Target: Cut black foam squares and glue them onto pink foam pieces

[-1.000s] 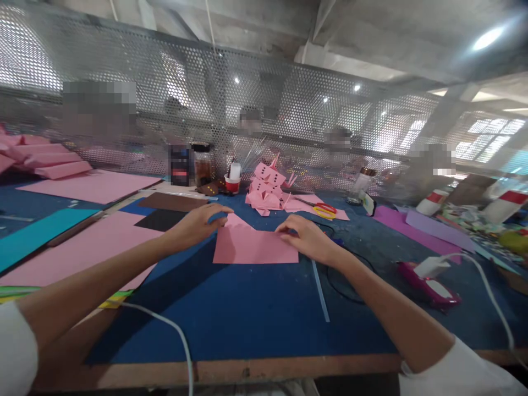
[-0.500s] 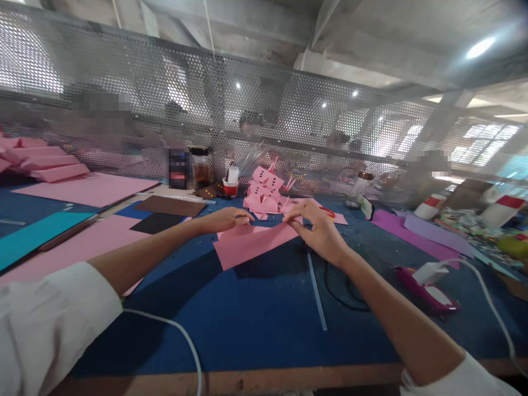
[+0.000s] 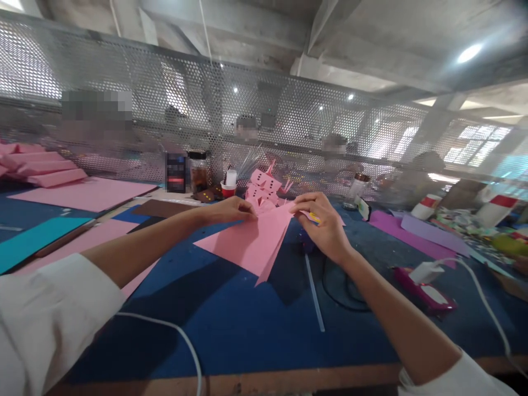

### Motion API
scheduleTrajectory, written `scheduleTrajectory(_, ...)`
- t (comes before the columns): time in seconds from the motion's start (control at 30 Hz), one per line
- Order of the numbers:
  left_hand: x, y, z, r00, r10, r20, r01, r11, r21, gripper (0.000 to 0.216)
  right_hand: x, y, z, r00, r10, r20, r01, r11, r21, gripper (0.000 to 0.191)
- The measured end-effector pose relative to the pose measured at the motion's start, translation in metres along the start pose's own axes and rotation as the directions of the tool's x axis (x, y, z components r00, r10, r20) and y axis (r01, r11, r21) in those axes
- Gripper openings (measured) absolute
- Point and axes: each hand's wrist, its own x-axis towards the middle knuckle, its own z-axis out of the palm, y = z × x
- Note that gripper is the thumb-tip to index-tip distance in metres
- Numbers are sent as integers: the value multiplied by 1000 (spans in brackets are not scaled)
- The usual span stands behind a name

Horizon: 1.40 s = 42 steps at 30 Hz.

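Observation:
A folded pink paper sheet (image 3: 251,242) hangs tilted above the blue table (image 3: 247,324), its lower corner pointing down. My left hand (image 3: 229,210) pinches its upper left edge with closed fingers. My right hand (image 3: 324,223) grips the upper right corner, fingers curled round it. Just behind the hands stands a pile of folded pink paper pieces with black dots (image 3: 264,190).
Pink (image 3: 88,193), teal (image 3: 35,236), brown and black sheets lie at left. A red cup (image 3: 229,184) and jars stand by the perforated metal screen (image 3: 206,110). Purple paper (image 3: 416,231), a magenta tool with a white cable (image 3: 424,283) and a thin stick (image 3: 313,294) lie at right. People sit behind the screen.
Both hands lifted the pink sheet off the table and tilted it, so its lower corner now points down. The hands moved up and away from me.

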Motion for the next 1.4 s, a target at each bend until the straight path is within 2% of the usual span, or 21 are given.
scheduleTrajectory(0.23,-7,28,-21,984,-37,-172,43,999,33,34,3,14,-6,981,63,-185,-63,998,2,22)
scheduleTrajectory(0.37,-22,44,-26,978,-133,-163,132,991,-16,35,1,19,-1,970,157,-188,-136,983,121,20)
scheduleTrajectory(0.47,-41,51,-24,961,-233,-146,224,972,-77,33,-3,20,7,967,227,-116,-196,953,233,19)
scheduleTrajectory(0.57,-63,48,-15,942,-314,-119,300,946,-124,32,-8,17,19,962,272,-26,-252,920,300,19)
scheduleTrajectory(0.7,-88,25,4,902,-431,-36,413,882,-227,39,-17,13,38,945,300,129,-326,893,311,18)
scheduleTrajectory(0.77,-97,10,12,896,-441,-46,424,882,-204,41,-22,12,47,929,313,200,-360,889,282,18)
scheduleTrajectory(0.83,-104,-2,19,891,-453,-38,447,888,-107,42,-27,12,54,905,336,261,-399,884,243,20)
scheduleTrajectory(0.9,-110,-9,24,914,-395,-89,403,910,100,39,-32,12,59,882,356,309,-428,879,208,21)
scheduleTrajectory(1.0,-114,-10,31,952,-262,-161,306,857,414,36,-37,14,63,860,370,351,-452,872,188,21)
scheduleTrajectory(1.1,-112,-1,42,990,-64,-128,128,788,602,25,-39,17,66,852,369,372,-460,867,192,20)
scheduleTrajectory(1.17,-107,6,54,997,46,-55,-3,796,605,28,-40,18,68,855,363,371,-454,869,196,20)
scheduleTrajectory(1.27,-99,13,71,983,181,33,-165,791,588,43,-39,17,69,857,358,372,-448,873,192,22)
scheduleTrajectory(1.4,-96,16,85,980,197,29,-182,824,536,45,-37,15,67,871,344,350,-428,881,200,26)
